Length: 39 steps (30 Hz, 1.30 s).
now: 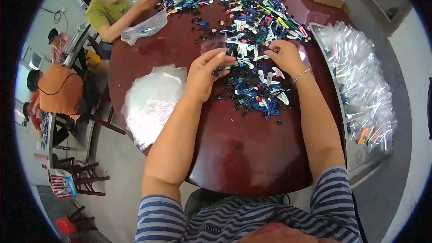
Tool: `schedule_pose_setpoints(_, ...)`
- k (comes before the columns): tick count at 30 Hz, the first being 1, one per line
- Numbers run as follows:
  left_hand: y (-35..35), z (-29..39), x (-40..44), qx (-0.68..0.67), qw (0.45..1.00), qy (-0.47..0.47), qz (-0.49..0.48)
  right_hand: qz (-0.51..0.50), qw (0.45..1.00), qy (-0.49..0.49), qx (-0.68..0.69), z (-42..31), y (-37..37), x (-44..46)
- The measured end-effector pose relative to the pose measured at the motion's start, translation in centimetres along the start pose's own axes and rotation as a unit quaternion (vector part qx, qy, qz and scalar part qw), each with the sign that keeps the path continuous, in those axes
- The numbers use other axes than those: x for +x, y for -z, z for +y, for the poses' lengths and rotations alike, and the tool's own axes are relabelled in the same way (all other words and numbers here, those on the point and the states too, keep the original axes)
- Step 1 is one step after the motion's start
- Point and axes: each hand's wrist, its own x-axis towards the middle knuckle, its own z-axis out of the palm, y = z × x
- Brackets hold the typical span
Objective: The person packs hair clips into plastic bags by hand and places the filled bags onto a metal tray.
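Glossy hair clips [244, 49], many slim teardrops in white, blue and black, form a loose heap between and beyond the hands, running toward the table's far edge. The left hand [204, 72] curls around small dark clips [219, 70]; the right hand [288, 57] pinches at the heap's right side, its contents unclear. Smooth, clear bags [155, 101] lie fanned by the polished red-brown table's [247, 162] left edge, above pale flooring [119, 171].
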Motion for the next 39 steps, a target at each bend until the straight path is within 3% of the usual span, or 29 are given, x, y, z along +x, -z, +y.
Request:
schedule_pose_setpoints(3,0.1,0.1,0.0,0.006,1.000,-0.002,-0.005,-0.024,0.999,-0.022,0.024,0.9,-0.2,0.4)
schedule_pose_setpoints(5,0.1,0.2,0.1,0.009,1.000,0.000,-0.005,0.065,0.997,-0.018,0.045,1.9,-0.7,0.4)
schedule_pose_setpoints(10,0.0,0.3,0.0,0.004,1.000,0.005,-0.004,0.116,0.991,-0.064,0.017,2.6,0.2,0.7)
schedule_pose_setpoints(13,-0.2,0.3,-0.1,0.010,1.000,0.006,-0.002,0.077,0.983,-0.140,0.089,2.7,0.6,0.8)
schedule_pose_setpoints(15,-0.2,0.4,-0.2,0.019,1.000,0.004,-0.005,0.048,0.930,-0.204,0.303,2.5,0.9,1.0)
schedule_pose_setpoints(22,-0.7,0.4,-0.5,0.051,0.999,-0.009,-0.001,0.031,0.865,-0.227,0.446,2.3,1.6,0.8)
schedule_pose_setpoints(24,-0.9,0.2,-0.5,0.068,0.998,-0.018,0.008,0.039,0.844,-0.196,0.498,1.5,2.0,0.8)
schedule_pose_setpoints(27,-0.6,-1.1,0.0,0.230,0.958,-0.170,0.035,0.041,0.837,-0.139,0.528,-1.1,2.6,0.9)
schedule_pose_setpoints(28,-0.7,-1.1,-0.1,0.232,0.957,-0.172,0.039,0.038,0.836,-0.136,0.530,-2.2,2.8,0.9)
schedule_pose_setpoints(34,-0.9,-1.4,-0.5,0.408,0.876,-0.245,0.070,0.001,0.900,0.038,0.434,-9.6,2.7,-0.8)
schedule_pose_setpoints(36,-0.7,-1.3,-0.4,0.413,0.867,-0.268,0.071,-0.030,0.915,0.046,0.400,-10.0,2.7,-1.2)
schedule_pose_setpoints(39,-1.1,-0.4,-0.9,0.438,0.861,-0.249,0.070,-0.072,0.965,0.118,0.221,-10.6,2.9,-1.6)
